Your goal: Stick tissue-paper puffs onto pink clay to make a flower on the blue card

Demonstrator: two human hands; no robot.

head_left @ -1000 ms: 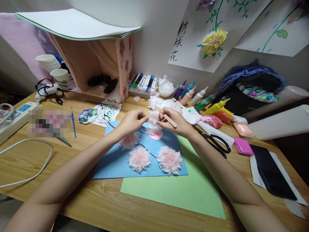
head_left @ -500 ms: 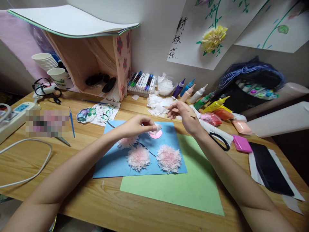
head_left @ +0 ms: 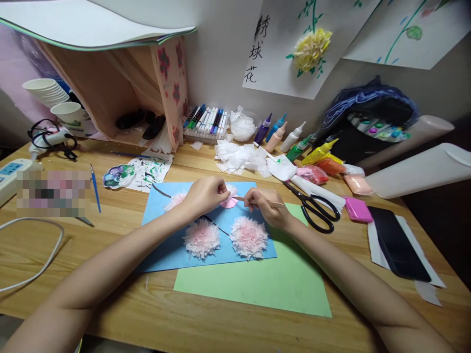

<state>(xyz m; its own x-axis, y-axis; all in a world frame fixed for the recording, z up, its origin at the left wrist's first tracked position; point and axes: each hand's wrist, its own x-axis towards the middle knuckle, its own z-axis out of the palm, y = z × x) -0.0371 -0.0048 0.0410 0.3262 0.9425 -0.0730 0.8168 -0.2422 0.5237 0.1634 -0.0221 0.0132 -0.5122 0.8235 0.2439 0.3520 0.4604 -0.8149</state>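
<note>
My right hand (head_left: 269, 203) grips a thin wooden stick (head_left: 241, 198), its tip at a pink disc (head_left: 229, 202) on the blue sheet (head_left: 228, 249). My left hand (head_left: 209, 193) is pinched at the disc's left edge; what its fingertips hold is too small to make out. White tissue petals (head_left: 231, 189) stand on the back of the disc. Two full pink tissue flowers, one at centre (head_left: 202, 238) and one to its right (head_left: 249, 237), lie nearer the front. A third flower (head_left: 175, 200) is partly hidden by my left hand. A green sheet (head_left: 253, 289) lies partly under the blue one.
Black scissors (head_left: 320, 211) and a phone (head_left: 401, 245) lie at the right. Behind the blue sheet are a white tissue pile (head_left: 237, 156), a tissue bowl (head_left: 243, 126), markers (head_left: 206, 120) and paint bottles (head_left: 294, 137). A paintbrush (head_left: 95, 189) lies left.
My right hand has come down and left to the disc and now shows a stick in its grip. My left hand stays at the disc. The whole view has shifted, showing more of the scissors.
</note>
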